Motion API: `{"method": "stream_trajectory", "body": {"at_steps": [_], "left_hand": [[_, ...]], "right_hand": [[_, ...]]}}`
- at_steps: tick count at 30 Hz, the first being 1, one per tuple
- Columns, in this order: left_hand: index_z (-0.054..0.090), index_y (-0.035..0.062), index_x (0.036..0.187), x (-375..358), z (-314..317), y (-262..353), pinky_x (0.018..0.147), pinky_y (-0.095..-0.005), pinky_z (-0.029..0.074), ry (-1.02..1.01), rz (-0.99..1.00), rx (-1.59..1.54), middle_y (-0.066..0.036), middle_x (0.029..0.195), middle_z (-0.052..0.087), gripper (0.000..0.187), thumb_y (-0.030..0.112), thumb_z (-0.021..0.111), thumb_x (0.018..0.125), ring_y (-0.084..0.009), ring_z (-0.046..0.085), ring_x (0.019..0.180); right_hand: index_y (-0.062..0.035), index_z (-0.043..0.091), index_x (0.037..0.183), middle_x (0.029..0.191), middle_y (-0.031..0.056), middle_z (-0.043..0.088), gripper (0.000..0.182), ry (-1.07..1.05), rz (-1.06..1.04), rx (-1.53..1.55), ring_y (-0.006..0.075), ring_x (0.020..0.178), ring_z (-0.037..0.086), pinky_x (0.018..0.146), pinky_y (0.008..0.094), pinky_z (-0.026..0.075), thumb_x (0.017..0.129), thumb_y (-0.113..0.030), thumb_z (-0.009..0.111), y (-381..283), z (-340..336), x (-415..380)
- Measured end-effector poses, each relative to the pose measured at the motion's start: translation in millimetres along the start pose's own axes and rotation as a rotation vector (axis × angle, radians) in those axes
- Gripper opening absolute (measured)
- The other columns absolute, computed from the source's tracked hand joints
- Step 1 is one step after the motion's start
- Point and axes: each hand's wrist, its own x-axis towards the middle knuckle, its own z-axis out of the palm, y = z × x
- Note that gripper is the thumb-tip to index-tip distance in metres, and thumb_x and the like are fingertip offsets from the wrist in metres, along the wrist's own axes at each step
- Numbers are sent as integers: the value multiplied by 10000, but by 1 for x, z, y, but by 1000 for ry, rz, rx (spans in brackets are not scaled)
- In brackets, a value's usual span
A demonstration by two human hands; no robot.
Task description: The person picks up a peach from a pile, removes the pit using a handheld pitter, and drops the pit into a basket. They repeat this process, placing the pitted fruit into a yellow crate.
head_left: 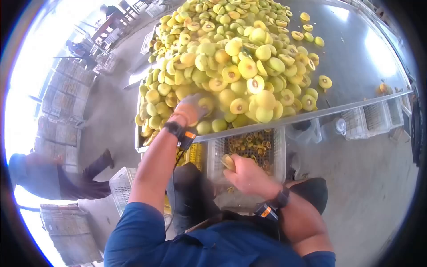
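Note:
A big heap of yellow-green stone fruit (213, 49), many halved with the pit showing, covers the left part of a metal table. My left hand (190, 110), in what looks like a thin glove, reaches into the heap's near edge beside a fruit half (206, 105). Motion blur hides whether its fingers grip that half. Below the table edge, my right hand (249, 174) is closed on a small yellow-brown piece of fruit (228, 163). Under that hand stands a plastic crate (279, 155) holding many dark pits and scraps (251, 144).
The metal table's raised rim (338, 108) runs between me and the heap. A few loose halves (325, 82) lie right of it. A yellow crate (194, 155) stands by my knee, white crates (376, 118) under the right side. At left a person (49, 175) passes stacked crates (66, 98).

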Motion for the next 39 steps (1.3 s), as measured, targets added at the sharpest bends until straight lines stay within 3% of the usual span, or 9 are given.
{"method": "stream_trajectory", "body": {"at_steps": [3, 6, 13, 22, 25, 27, 29, 34, 39], "left_hand": [[691, 19, 1345, -1, 25, 10, 1023, -397, 566, 206, 133, -266, -191, 1250, 765, 582, 269, 860, 847, -294, 742, 1149], [688, -11, 1332, -47, 13, 9, 949, -337, 590, 206, 166, -394, -147, 1197, 783, 538, 173, 869, 860, -212, 753, 1053], [747, 43, 1264, -115, 20, 56, 924, -337, 590, 166, 196, -956, -134, 1145, 792, 434, 174, 877, 871, -209, 756, 1020], [744, 11, 1255, -129, 42, 69, 918, -364, 589, 238, 133, -926, -171, 1139, 774, 444, 159, 857, 852, -267, 757, 1019], [729, -10, 1271, -137, 38, 72, 912, -349, 586, 219, 127, -875, -150, 1165, 765, 419, 122, 819, 884, -231, 737, 1024], [705, -32, 1302, -144, 29, 71, 885, -309, 593, 188, 162, -885, -110, 1149, 776, 378, 76, 763, 944, -148, 717, 1005], [694, -39, 1307, -136, 56, 58, 912, -331, 589, 264, 249, -962, -134, 1172, 768, 356, 70, 722, 968, -189, 726, 1037], [671, -33, 1334, -138, 87, 62, 955, -388, 583, 638, 241, -549, -197, 1242, 747, 367, 78, 685, 985, -324, 732, 1147], [706, -22, 1259, -145, 76, 68, 932, -408, 580, 696, 352, -396, -206, 1205, 721, 287, 59, 643, 991, -352, 722, 1086]], "right_hand": [[61, 626, 1106, 922, 334, 703, 318, 84, -33, -55, 529, 937, 689, 809, 549, 539, 979, -228, 668, 4, -29, 7], [78, 609, 1102, 902, 361, 697, 309, 209, -83, -96, 555, 900, 679, 809, 598, 538, 973, -201, 630, -3, -13, 11], [92, 606, 1085, 876, 366, 697, 290, 354, -104, -216, 562, 886, 685, 826, 617, 537, 945, -161, 634, 13, -9, 23], [84, 624, 1092, 971, 373, 706, 273, 273, -110, -148, 546, 967, 689, 857, 576, 542, 954, -152, 618, 16, -3, 14], [55, 656, 1099, 961, 330, 723, 258, 162, -204, 73, 477, 924, 721, 821, 528, 549, 978, -168, 613, 26, 1, 19], [33, 646, 1060, 797, 180, 671, 207, 68, -145, 217, 302, 695, 652, 639, 434, 498, 994, -161, 620, 19, -1, 16], [8, 649, 1046, 703, 90, 631, 173, -29, -46, 335, 196, 564, 603, 529, 367, 450, 1009, -157, 612, 11, -3, 13], [-24, 676, 1039, 674, 67, 611, 158, -203, 201, 634, 170, 520, 569, 489, 340, 413, 1013, -153, 589, 9, -1, 11], [-16, 641, 921, 645, 81, 600, 157, 282, -497, 115, 175, 476, 536, 461, 344, 397, 999, -145, 596, 33, 28, 28]]}}
